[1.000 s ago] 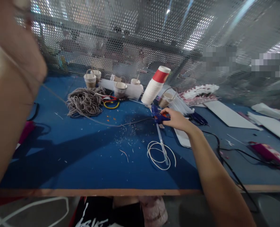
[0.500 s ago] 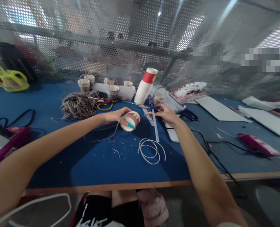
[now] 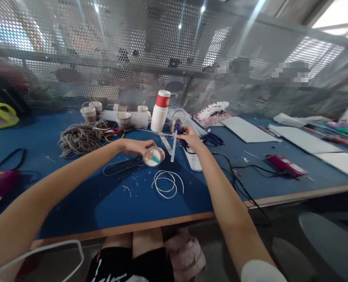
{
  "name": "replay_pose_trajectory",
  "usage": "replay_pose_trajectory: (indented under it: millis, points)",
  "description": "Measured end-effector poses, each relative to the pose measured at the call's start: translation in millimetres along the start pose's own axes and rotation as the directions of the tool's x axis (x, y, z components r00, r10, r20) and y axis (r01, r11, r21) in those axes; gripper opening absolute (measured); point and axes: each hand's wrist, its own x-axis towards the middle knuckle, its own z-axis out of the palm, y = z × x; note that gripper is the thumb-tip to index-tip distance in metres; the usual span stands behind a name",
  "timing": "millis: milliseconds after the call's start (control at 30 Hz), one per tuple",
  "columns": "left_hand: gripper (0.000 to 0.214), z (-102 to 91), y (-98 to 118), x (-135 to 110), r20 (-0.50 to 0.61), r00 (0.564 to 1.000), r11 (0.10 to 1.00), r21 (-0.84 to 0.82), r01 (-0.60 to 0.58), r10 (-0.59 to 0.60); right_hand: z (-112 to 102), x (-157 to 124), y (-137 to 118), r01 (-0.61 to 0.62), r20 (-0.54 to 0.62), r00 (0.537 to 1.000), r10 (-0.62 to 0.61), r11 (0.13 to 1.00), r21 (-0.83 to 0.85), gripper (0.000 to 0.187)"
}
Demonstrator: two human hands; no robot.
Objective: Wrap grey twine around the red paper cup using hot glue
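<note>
My left hand (image 3: 135, 146) is closed around a paper cup (image 3: 159, 152), its open mouth tilted toward me. The thumb lies in the mouth, with a teal patch (image 3: 155, 159) at its tip. A thin grey cord (image 3: 115, 164) trails on the table left of the cup. My right hand (image 3: 190, 138) grips a blue glue gun (image 3: 177, 126), from which a long translucent glue stick (image 3: 174, 149) sticks out toward me. The gun is apart from the cup, to its right. A coil of white cord (image 3: 164, 184) lies below both hands.
Behind are a heap of grey cord (image 3: 80, 139), a stack of paper cups (image 3: 159, 113) and several small handled cups (image 3: 88, 114). White boards (image 3: 248, 129) and a magenta device (image 3: 287, 165) with a black cable lie right. A perforated metal screen (image 3: 118, 58) stands at the back.
My view has turned to the right, so the table's things sit further left. The cup has tipped, its mouth facing me more. Both hands keep their holds.
</note>
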Motion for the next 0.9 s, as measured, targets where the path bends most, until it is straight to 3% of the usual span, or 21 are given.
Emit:
replay_pose_trajectory:
  millis: [133,267,333,433,567,733,767,833,900]
  points:
    - [0.071,9.2,-12,-43,0.029,1.0,0.995,-0.104,0.011,-0.008,1,2,0,0.0,-0.006,1.0,0.0,0.999,0.049,0.038]
    - [0.078,8.6,-20,-62,-0.132,0.987,0.996,0.021,-0.085,0.087,3,3,-1,0.048,-0.002,0.999,-0.048,0.997,0.053,0.04]
    - [0.083,6.5,-22,-64,-0.157,0.983,0.996,-0.002,-0.093,0.091,3,3,-1,0.07,0.004,0.998,-0.07,0.997,0.031,0.04]
    - [0.086,5.5,-23,-64,-0.064,0.997,0.991,-0.129,-0.048,0.04,3,4,1,0.099,0.023,0.995,-0.098,0.995,-0.026,0.038]
    - [0.08,5.4,-19,-76,-0.012,1.0,1.0,-0.024,-0.017,0.017,2,3,3,0.154,0.093,0.985,-0.142,0.98,-0.126,0.038]
    - [0.079,-8.6,-13,-113,0.171,0.971,0.985,0.015,0.17,-0.169,4,-5,-2,0.27,0.28,0.941,-0.191,0.922,-0.278,0.04]
    - [0.077,-14.0,-11,-121,0.163,0.969,0.983,0.007,0.184,-0.183,5,-6,-2,0.293,0.319,0.928,-0.192,0.905,-0.309,0.039]
    - [0.083,-27.7,-6,-136,0.041,0.991,0.991,-0.031,0.129,-0.128,7,-9,-2,0.336,0.381,0.905,-0.188,0.866,-0.37,0.037]
    - [0.082,-44.0,-2,-148,-0.183,0.983,0.998,0.049,0.043,-0.034,8,-10,-1,0.37,0.421,0.889,-0.181,0.825,-0.426,0.034]
